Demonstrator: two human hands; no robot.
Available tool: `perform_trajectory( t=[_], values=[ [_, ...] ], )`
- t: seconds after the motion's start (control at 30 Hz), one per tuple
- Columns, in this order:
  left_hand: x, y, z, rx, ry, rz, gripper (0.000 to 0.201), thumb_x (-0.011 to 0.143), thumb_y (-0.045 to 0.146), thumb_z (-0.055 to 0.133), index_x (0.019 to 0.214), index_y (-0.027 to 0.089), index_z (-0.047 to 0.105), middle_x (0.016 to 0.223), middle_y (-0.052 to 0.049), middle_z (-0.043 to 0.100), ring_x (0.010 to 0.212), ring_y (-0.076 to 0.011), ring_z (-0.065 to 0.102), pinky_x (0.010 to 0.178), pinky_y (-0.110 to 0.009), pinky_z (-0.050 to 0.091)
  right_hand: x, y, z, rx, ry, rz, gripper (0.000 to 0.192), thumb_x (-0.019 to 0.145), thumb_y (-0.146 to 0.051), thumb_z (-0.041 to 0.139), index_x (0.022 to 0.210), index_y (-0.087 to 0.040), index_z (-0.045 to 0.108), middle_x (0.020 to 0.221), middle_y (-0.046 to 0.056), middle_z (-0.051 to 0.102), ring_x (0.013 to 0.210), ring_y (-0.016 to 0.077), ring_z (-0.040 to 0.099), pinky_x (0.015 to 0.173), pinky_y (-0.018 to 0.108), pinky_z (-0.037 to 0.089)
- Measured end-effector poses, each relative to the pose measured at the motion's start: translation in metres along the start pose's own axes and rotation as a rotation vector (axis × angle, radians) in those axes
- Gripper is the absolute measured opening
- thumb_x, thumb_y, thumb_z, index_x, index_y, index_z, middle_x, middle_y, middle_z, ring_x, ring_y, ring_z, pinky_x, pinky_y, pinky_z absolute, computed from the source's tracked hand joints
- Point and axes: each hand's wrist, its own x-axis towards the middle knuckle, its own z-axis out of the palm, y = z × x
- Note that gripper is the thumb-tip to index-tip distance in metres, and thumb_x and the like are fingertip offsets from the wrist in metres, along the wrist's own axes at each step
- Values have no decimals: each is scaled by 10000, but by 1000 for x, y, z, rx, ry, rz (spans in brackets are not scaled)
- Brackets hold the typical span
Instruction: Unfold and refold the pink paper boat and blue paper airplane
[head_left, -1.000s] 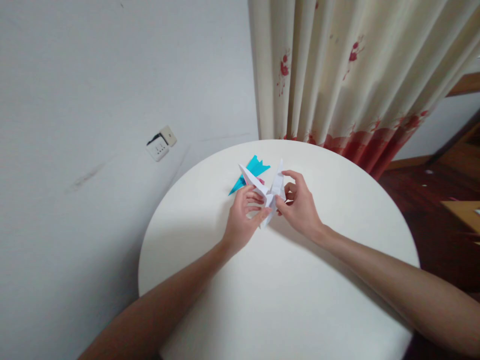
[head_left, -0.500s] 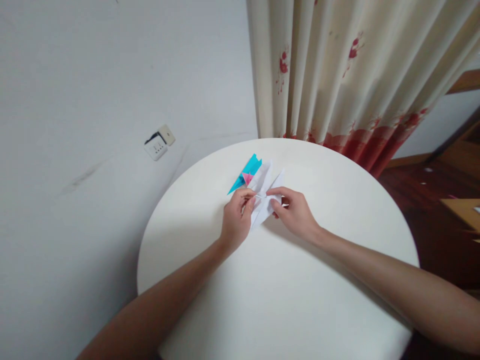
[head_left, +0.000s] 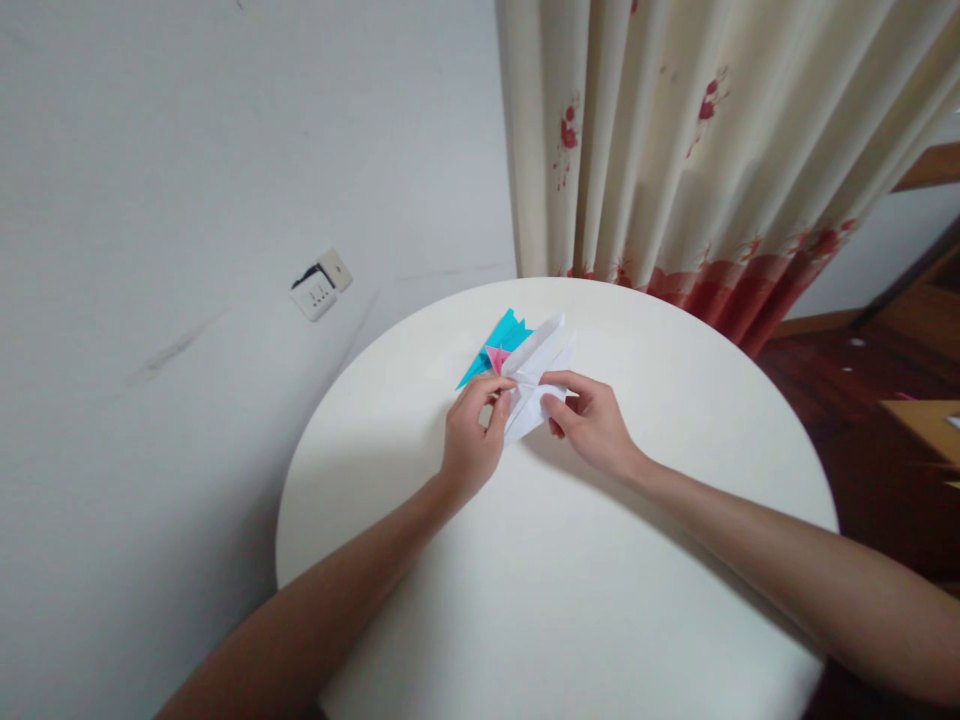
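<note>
A piece of folded white paper (head_left: 529,410), with long pointed flaps, is held between both hands above the table. My left hand (head_left: 475,425) pinches its left side between thumb and forefinger. On the other side my right hand (head_left: 589,415) grips it the same way, the remaining fingers curled beneath. Just beyond the left hand lies a blue folded paper piece (head_left: 484,352), narrow and pointed at the near end. A small pink folded paper (head_left: 496,357) rests on or against it, partly covered by the white paper.
The round white table (head_left: 510,600) stands against a white wall with a socket (head_left: 315,294). A cream curtain with red flowers (head_left: 645,150) hangs behind the table. To the right are dark floor (head_left: 817,400) and a wooden edge (head_left: 926,420).
The upper flaps of the white paper have swung to the right and now lie closer together. Both hands have stayed almost in place, still pinching it.
</note>
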Motion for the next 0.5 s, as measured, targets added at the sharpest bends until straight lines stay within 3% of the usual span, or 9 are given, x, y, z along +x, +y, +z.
perform_trajectory(
  t=[0.13, 0.23, 0.4, 0.5],
  values=[
    [1, 0, 2, 82, -11, 65, 265, 843, 220, 683, 1098, 224, 609, 1164, -91, 603, 1122, -235, 572, 843, -312, 503, -4, 1, 2, -174, 36, -130, 282, 886, -320, 605, 1113, -188, 706, 935, 69, 715, 550, 118, 561, 470, 256, 469],
    [2, -1, 2, 149, 7, 109, 354, 774, 177, 743, 1074, 222, 560, 1164, -87, 568, 1111, -229, 561, 808, -301, 506, -8, 3, 3, -336, 17, -289, 280, 907, -237, 555, 1145, -206, 700, 1048, 84, 712, 669, 144, 605, 566, 275, 513],
    [6, 0, 0, 205, 18, 93, 287, 765, 111, 706, 973, 219, 541, 1095, -70, 577, 1067, -221, 574, 776, -291, 508, -12, 5, 4, -534, -102, -405, 366, 911, -148, 496, 1226, -225, 666, 1063, 85, 688, 827, 186, 646, 668, 296, 542],
    [7, 1, -2, 192, 7, 81, 220, 788, 121, 688, 929, 219, 551, 1043, -58, 598, 1019, -212, 589, 786, -298, 510, -12, 5, 4, -599, -104, -423, 403, 904, -135, 491, 1271, -220, 635, 1070, 89, 677, 831, 192, 644, 687, 305, 544]
  ],
)
